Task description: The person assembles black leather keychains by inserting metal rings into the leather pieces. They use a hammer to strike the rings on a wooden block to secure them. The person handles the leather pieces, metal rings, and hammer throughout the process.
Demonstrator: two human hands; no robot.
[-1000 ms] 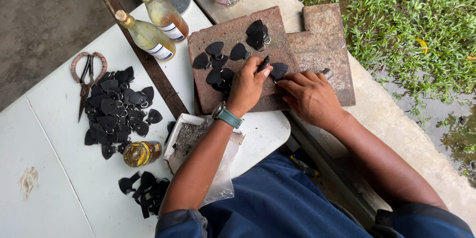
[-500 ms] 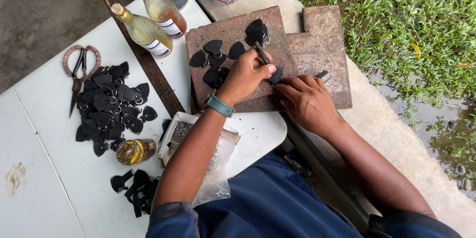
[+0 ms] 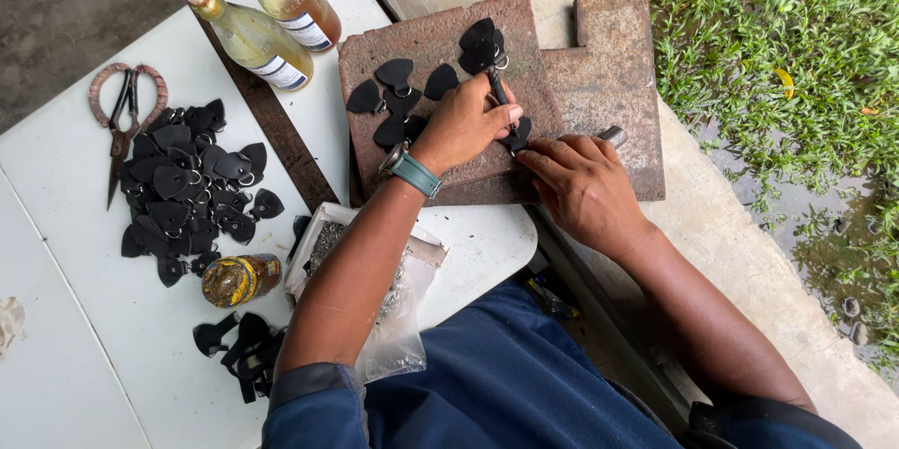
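My left hand (image 3: pixel 464 126), with a teal watch on the wrist, holds a thin dark punch tool (image 3: pixel 497 88) upright on a small black leather piece (image 3: pixel 518 133) that lies on a reddish stone slab (image 3: pixel 440 37). My right hand (image 3: pixel 579 182) pinches the same leather piece and grips a metal-headed tool (image 3: pixel 613 136) whose end sticks out past the knuckles. Several black heart-shaped leather pieces with rings (image 3: pixel 398 98) lie on the slab beside my left hand.
A pile of black leather pieces (image 3: pixel 187 187) and scissors (image 3: pixel 122 117) lie on the white table (image 3: pixel 75 318). Two glass bottles (image 3: pixel 257 23), a small jar on its side (image 3: pixel 241 279), a plastic bag of metal parts (image 3: pixel 393 318) and a second slab (image 3: pixel 609 65) are nearby. Grass lies at right.
The view has shifted slightly. Both hands stay on the slab, and the left hand has set the punch tool more upright over the leather piece.
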